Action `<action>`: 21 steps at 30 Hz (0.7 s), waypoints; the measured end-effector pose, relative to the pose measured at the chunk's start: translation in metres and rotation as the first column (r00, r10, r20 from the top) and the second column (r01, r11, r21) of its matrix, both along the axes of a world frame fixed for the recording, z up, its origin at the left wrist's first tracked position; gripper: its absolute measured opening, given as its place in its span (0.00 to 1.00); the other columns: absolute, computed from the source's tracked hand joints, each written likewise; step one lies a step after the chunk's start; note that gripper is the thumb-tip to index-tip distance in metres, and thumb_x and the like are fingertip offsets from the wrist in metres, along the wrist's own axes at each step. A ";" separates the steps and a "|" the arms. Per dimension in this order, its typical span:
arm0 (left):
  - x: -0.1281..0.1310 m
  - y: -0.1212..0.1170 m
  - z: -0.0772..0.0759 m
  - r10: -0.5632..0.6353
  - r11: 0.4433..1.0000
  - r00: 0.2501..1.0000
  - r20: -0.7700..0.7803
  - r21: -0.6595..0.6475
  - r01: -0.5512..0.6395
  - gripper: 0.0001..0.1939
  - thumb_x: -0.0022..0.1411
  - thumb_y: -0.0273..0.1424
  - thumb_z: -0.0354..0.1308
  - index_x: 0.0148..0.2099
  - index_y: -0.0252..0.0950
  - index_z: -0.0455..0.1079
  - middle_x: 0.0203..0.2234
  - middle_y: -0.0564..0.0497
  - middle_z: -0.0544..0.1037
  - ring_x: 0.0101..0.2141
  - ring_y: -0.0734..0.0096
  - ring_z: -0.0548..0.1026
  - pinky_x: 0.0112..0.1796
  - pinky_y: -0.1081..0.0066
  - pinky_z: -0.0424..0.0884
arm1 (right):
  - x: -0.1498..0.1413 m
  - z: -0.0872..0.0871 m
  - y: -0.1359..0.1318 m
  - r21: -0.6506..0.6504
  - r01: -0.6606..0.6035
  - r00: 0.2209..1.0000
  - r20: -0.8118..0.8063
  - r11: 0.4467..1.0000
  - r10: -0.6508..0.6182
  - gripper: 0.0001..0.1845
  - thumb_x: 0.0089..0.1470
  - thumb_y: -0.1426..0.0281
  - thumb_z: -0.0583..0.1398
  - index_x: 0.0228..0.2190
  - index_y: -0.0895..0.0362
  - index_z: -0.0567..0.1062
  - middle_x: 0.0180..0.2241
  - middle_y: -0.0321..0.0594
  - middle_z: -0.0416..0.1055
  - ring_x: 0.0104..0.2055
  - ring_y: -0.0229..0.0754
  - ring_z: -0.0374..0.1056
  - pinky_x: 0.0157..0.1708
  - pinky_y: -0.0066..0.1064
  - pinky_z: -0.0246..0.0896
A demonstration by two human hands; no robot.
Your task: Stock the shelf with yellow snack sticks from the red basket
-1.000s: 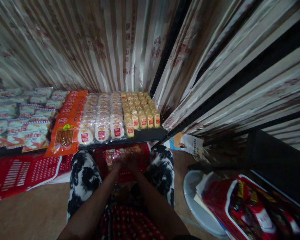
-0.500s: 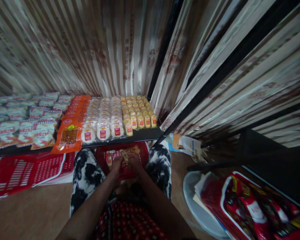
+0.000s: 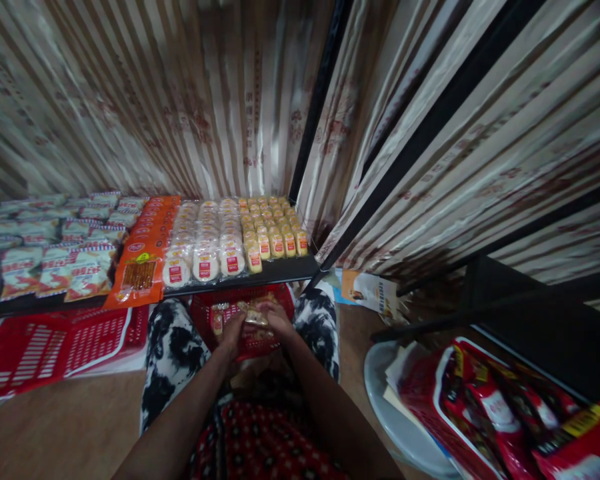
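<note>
Between my knees is a red plastic basket (image 3: 200, 308) with several small clear-wrapped snacks (image 3: 218, 321) in it. My left hand (image 3: 234, 329) and my right hand (image 3: 279, 319) are over the basket, their fingers closed on opposite ends of a pale wrapped snack (image 3: 255, 317). Its exact kind is too dim to make out. Just beyond the basket, on a black shelf (image 3: 280, 268), yellow wrapped cakes (image 3: 277, 244) stand in rows. To their left are round white wrapped biscuits (image 3: 206, 264) and orange packs of brown sticks (image 3: 145, 250).
White snack bags (image 3: 87, 267) fill the shelf's left part. Another red basket (image 3: 45, 350) lies below it. At right, a red basket of red packets (image 3: 505, 413) rests on a grey stool (image 3: 380, 373). Black rack bars (image 3: 370, 230) slant before a striped curtain (image 3: 220, 100).
The wrapped snack between my hands now lies more level and shows more plainly. My right hand has shifted slightly to the right, and the view has turned a little.
</note>
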State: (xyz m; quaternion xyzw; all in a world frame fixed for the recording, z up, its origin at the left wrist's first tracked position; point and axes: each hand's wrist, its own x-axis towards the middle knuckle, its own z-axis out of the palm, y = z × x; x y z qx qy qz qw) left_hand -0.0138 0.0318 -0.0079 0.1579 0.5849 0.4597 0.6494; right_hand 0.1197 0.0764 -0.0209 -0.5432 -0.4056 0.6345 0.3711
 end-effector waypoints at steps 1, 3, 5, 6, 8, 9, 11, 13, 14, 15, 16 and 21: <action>0.000 0.000 0.001 0.002 1.000 1.000 -0.008 0.011 -0.002 0.11 0.51 0.34 0.60 0.36 0.34 0.70 0.25 0.51 0.77 0.21 0.73 0.74 0.21 0.76 0.65 | 0.001 0.003 0.001 0.002 -0.010 1.000 0.000 1.000 0.010 0.04 0.38 0.69 0.62 0.22 0.57 0.74 0.25 0.37 0.75 0.32 0.43 0.71 0.38 0.34 0.65; 0.001 0.001 0.003 0.013 0.999 1.000 -0.020 0.031 -0.012 0.10 0.47 0.31 0.61 0.35 0.34 0.70 0.24 0.52 0.76 0.21 0.75 0.73 0.21 0.77 0.64 | 0.005 0.010 0.003 0.007 -0.037 0.999 -0.010 0.999 0.037 0.06 0.36 0.71 0.62 0.24 0.56 0.75 0.25 0.35 0.75 0.33 0.41 0.71 0.38 0.33 0.65; 0.001 0.001 0.005 0.031 0.998 0.999 -0.028 0.051 -0.029 0.12 0.45 0.29 0.60 0.36 0.34 0.70 0.24 0.54 0.75 0.21 0.77 0.71 0.21 0.78 0.63 | 0.008 0.017 0.003 0.011 -0.063 0.997 -0.032 0.998 0.063 0.10 0.34 0.73 0.62 0.26 0.57 0.75 0.26 0.34 0.75 0.33 0.41 0.71 0.38 0.32 0.65; 0.001 0.001 0.006 0.032 0.997 0.999 -0.041 0.067 -0.029 0.14 0.45 0.28 0.60 0.38 0.35 0.70 0.25 0.55 0.75 0.20 0.78 0.70 0.21 0.79 0.62 | 0.011 0.020 0.003 0.012 -0.075 0.996 -0.041 0.997 0.075 0.12 0.33 0.73 0.61 0.27 0.57 0.75 0.27 0.35 0.75 0.32 0.40 0.71 0.37 0.31 0.65; 0.002 0.001 0.008 0.019 0.994 0.996 -0.091 0.106 -0.009 0.18 0.44 0.27 0.59 0.42 0.36 0.70 0.26 0.55 0.75 0.20 0.79 0.69 0.20 0.79 0.61 | 0.015 0.026 0.004 0.017 -0.089 0.995 -0.044 0.996 0.090 0.14 0.33 0.73 0.62 0.30 0.57 0.75 0.30 0.35 0.75 0.32 0.40 0.71 0.36 0.31 0.65; 0.002 0.001 0.009 0.007 0.992 0.993 -0.116 0.127 0.007 0.21 0.43 0.26 0.59 0.44 0.37 0.70 0.26 0.55 0.75 0.20 0.79 0.69 0.20 0.79 0.61 | 0.017 0.028 0.004 0.022 -0.090 0.995 -0.045 0.996 0.091 0.15 0.34 0.72 0.62 0.31 0.57 0.75 0.31 0.36 0.76 0.32 0.40 0.71 0.36 0.31 0.65; 0.003 0.001 0.012 -0.016 0.986 0.988 -0.153 0.164 0.041 0.23 0.44 0.25 0.57 0.46 0.39 0.69 0.26 0.56 0.75 0.20 0.79 0.68 0.22 0.79 0.62 | 0.021 0.031 0.004 0.029 -0.080 0.995 -0.057 0.996 0.082 0.18 0.35 0.72 0.61 0.34 0.57 0.75 0.33 0.37 0.76 0.33 0.40 0.71 0.37 0.31 0.65; 0.004 0.000 0.014 -0.016 0.979 0.986 -0.163 0.197 0.048 0.21 0.44 0.25 0.56 0.44 0.40 0.70 0.27 0.56 0.75 0.21 0.79 0.68 0.23 0.78 0.64 | 0.024 0.033 0.005 0.024 -0.060 0.994 -0.089 0.998 0.062 0.19 0.36 0.72 0.61 0.36 0.57 0.74 0.35 0.37 0.76 0.34 0.40 0.71 0.37 0.31 0.64; 0.005 0.000 0.016 -0.013 0.975 0.986 -0.166 0.217 0.049 0.19 0.44 0.26 0.56 0.42 0.39 0.70 0.28 0.56 0.75 0.22 0.78 0.69 0.24 0.78 0.65 | 0.025 0.034 0.004 0.017 -0.057 0.993 -0.105 0.998 0.059 0.19 0.36 0.71 0.61 0.37 0.57 0.74 0.36 0.38 0.76 0.34 0.40 0.71 0.37 0.31 0.64; 0.006 0.000 0.017 -0.010 0.971 0.986 -0.168 0.233 0.049 0.16 0.44 0.26 0.57 0.40 0.39 0.71 0.29 0.55 0.76 0.23 0.78 0.70 0.24 0.78 0.65 | 0.027 0.035 0.004 0.011 -0.055 0.992 -0.113 0.998 0.056 0.19 0.37 0.70 0.61 0.37 0.57 0.74 0.35 0.38 0.76 0.34 0.40 0.71 0.36 0.31 0.64; 0.007 0.000 0.018 -0.009 0.969 0.986 -0.167 0.242 0.050 0.14 0.44 0.26 0.57 0.37 0.38 0.71 0.30 0.54 0.76 0.24 0.77 0.71 0.25 0.78 0.66 | 0.028 0.036 0.004 0.008 -0.051 0.992 -0.111 0.999 0.051 0.19 0.38 0.69 0.62 0.36 0.57 0.74 0.34 0.37 0.76 0.33 0.40 0.71 0.35 0.30 0.64; 0.013 -0.002 0.021 -0.057 0.975 0.988 -0.143 0.204 0.086 0.11 0.47 0.28 0.58 0.37 0.35 0.71 0.27 0.52 0.76 0.24 0.74 0.73 0.25 0.76 0.65 | 0.031 0.039 0.001 0.028 0.006 0.998 -0.068 1.000 -0.004 0.15 0.38 0.64 0.62 0.32 0.57 0.75 0.27 0.35 0.75 0.28 0.39 0.70 0.30 0.29 0.63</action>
